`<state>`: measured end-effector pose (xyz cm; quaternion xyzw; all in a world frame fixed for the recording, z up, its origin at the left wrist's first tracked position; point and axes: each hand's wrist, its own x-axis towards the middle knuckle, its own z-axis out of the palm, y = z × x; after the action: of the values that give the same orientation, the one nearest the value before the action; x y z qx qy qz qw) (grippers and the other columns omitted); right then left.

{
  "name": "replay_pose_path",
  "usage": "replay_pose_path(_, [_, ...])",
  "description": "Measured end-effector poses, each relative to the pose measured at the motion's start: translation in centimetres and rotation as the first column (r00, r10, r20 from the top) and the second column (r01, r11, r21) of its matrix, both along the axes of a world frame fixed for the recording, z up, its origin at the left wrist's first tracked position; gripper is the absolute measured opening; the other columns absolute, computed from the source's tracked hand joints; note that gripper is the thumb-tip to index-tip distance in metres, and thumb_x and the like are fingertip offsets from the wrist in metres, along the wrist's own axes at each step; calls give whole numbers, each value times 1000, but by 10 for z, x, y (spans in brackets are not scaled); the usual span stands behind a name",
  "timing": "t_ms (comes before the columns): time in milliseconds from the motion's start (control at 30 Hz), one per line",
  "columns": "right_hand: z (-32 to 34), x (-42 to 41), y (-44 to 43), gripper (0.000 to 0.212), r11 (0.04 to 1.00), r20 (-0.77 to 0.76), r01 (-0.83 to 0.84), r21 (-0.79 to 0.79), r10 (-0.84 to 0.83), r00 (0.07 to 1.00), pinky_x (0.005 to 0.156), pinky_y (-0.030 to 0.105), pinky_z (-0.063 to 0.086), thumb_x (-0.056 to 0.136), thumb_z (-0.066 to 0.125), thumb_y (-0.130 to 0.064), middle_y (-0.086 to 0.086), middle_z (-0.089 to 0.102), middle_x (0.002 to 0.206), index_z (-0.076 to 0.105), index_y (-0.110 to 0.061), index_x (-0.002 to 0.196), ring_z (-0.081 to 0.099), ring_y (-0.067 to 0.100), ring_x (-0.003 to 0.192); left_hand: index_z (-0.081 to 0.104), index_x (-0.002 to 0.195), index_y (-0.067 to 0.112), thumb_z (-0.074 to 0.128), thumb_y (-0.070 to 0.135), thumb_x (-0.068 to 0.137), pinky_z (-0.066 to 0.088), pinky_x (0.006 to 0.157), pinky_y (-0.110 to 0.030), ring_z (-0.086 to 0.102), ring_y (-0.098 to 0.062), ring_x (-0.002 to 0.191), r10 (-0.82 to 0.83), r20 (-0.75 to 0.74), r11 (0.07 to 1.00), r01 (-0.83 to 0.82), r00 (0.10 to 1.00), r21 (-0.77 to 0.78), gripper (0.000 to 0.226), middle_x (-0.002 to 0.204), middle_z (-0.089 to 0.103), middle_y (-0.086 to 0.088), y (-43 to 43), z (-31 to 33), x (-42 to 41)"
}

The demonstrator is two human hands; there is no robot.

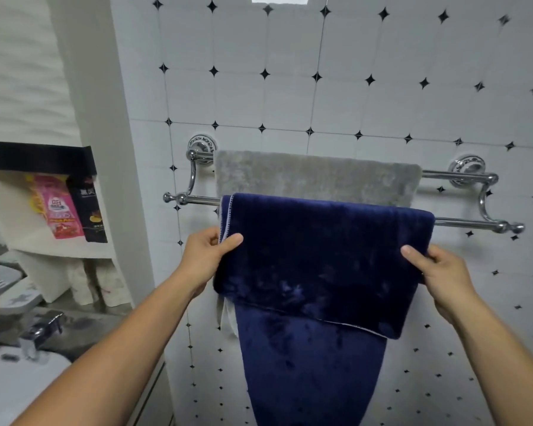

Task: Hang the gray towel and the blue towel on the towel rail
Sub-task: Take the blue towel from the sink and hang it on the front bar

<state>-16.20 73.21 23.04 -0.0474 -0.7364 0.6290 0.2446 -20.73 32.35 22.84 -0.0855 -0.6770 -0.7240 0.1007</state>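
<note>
A chrome double towel rail point(462, 223) is fixed to the tiled wall. The gray towel point(314, 176) hangs over its rear bar. The blue towel point(314, 259) is draped over the front bar, its front flap folded down and a longer part hanging below. My left hand point(211, 256) pinches the blue towel's left edge, thumb on the front. My right hand point(437, 269) grips its right edge at about the same height. Both hands are just below the front bar.
A white wall corner point(117, 179) stands to the left of the rail. Beyond it, a shelf holds a pink packet point(59, 207) and a dark packet point(88, 210). A chrome tap point(40, 330) and a white basin point(16, 382) are at the lower left.
</note>
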Motion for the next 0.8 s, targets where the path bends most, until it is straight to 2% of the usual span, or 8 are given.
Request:
replay_pose_path(167, [-34, 15, 8, 8, 1000, 30, 20, -22, -19, 999, 57, 17, 56, 83, 75, -22, 1, 78, 79, 76, -14, 83, 73, 13, 69, 63, 99, -8, 79, 27, 75, 59, 78, -45, 70, -34, 83, -14, 71, 999, 17, 997, -30, 45, 95, 72, -23, -16, -40, 15])
replay_pose_path(267, [-63, 30, 11, 20, 1000, 112, 11, -25, -8, 994, 55, 21, 56, 77, 78, -28, 5, 77, 79, 76, -9, 82, 73, 17, 67, 65, 102, -4, 77, 22, 80, 50, 88, -62, 63, -51, 98, -72, 174, 991, 90, 982, -102, 36, 103, 65, -35, -24, -83, 31])
replay_pose_path(333, [-86, 40, 12, 15, 999, 190, -6, -53, 16, 982, 58, 24, 58, 78, 77, -25, 8, 78, 83, 78, -11, 83, 75, 23, 74, 60, 104, -11, 77, 26, 78, 54, 83, -55, 65, -50, 91, -99, 245, 980, 137, 964, -146, 49, 99, 61, -41, -27, -112, 44])
replay_pose_path(400, [-107, 49, 10, 9, 997, 255, -35, -75, 54, 965, 59, 23, 59, 78, 76, -24, 8, 78, 88, 80, -18, 83, 75, 24, 79, 55, 104, -17, 77, 31, 76, 50, 71, -44, 61, -36, 79, -115, 311, 964, 181, 944, -193, 60, 90, 62, -30, -30, -137, 53])
replay_pose_path(533, [-134, 60, 4, 18, 991, 375, -83, -109, 118, 920, 61, 24, 59, 71, 77, -28, 10, 78, 93, 81, -16, 84, 75, 24, 81, 64, 105, 0, 66, 14, 91, 46, 62, -27, 62, -17, 71, -175, 451, 922, 306, 875, -236, 19, 90, 71, -13, -32, -161, 63])
replay_pose_path(600, [-131, 61, 2, 30, 987, 383, -123, -107, 155, 911, 63, 22, 58, 67, 78, -31, 8, 78, 96, 79, -15, 91, 75, 21, 83, 63, 111, 5, 65, 13, 92, 47, 68, -28, 63, -20, 79, -185, 458, 912, 325, 870, -250, 21, 96, 69, -12, -31, -157, 59])
replay_pose_path(733, [-77, 49, -6, 44, 971, 256, -225, -79, 238, 937, 85, 33, 51, 74, 76, -37, -1, 75, 110, 71, -17, 113, 71, 18, 100, 51, 115, 16, 78, 15, 80, 49, 92, -35, 62, -22, 104, 0, 286, 978, 59, 958, -198, 44, 113, 62, -5, -18, -102, 42])
replay_pose_path(800, [-37, 36, -12, 40, 973, 140, -195, -120, 211, 967, 85, 37, 50, 80, 69, -35, 4, 75, 110, 70, -11, 112, 70, 23, 102, 48, 101, 22, 80, 14, 76, 53, 82, -27, 63, -14, 96, 174, 85, 983, -168, 981, -80, 42, 107, 58, -2, -8, -56, 35])
